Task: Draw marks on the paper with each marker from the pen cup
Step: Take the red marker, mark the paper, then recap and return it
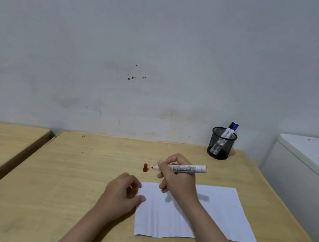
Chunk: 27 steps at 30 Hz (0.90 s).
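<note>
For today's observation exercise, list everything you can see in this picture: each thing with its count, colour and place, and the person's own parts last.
Table: one, light wood, under everything.
Second table: one, light wood, at the left.
Paper: one sheet, white, no marks visible, near right part of the table.
Pen cup: one, black mesh, far right corner of the table.
Markers in cup: two, one black-capped and one blue-capped, leaning right.
Red marker: one, white barrel, uncapped, held level above the table.
Cap: one, red, on the table beyond the paper.
White cabinet: one, at the right edge.
Left hand: empty, at the paper's left edge.
Right hand: gripping the red marker.
</note>
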Available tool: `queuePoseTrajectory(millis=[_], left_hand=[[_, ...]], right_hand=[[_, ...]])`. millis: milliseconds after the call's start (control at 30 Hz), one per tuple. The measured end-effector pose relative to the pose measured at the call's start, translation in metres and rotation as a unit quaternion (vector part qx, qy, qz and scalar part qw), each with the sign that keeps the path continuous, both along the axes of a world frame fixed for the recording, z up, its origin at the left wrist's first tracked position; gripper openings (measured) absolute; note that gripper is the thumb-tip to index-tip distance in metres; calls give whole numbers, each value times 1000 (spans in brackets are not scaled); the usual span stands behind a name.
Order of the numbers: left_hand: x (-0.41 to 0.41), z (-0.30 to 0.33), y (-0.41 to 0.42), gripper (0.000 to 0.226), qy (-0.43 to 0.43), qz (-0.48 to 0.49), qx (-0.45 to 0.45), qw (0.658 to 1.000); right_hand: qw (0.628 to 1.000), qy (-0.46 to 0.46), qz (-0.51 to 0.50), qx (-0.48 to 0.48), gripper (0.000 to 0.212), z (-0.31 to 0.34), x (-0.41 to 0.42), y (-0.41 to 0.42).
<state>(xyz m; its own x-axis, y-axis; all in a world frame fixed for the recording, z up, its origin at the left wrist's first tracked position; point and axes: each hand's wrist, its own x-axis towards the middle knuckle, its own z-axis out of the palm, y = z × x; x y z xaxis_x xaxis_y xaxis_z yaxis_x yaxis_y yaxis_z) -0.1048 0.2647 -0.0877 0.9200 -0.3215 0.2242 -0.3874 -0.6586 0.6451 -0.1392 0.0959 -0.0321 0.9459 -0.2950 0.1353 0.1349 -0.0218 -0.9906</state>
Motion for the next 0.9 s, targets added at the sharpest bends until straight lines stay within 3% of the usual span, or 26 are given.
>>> queuePoseTrajectory(millis=[133, 433, 900], left_hand=[[0, -8, 2, 24, -23, 16, -21, 999], [2, -15, 4, 27, -68, 26, -1, 997], [2, -15, 4, 15, -65, 34, 7, 997]], right_hand=[[996, 76, 30, -23, 27, -34, 23, 17], [996, 70, 18, -47, 36, -47, 26, 18], [993, 78, 24, -84, 30, -55, 32, 17]])
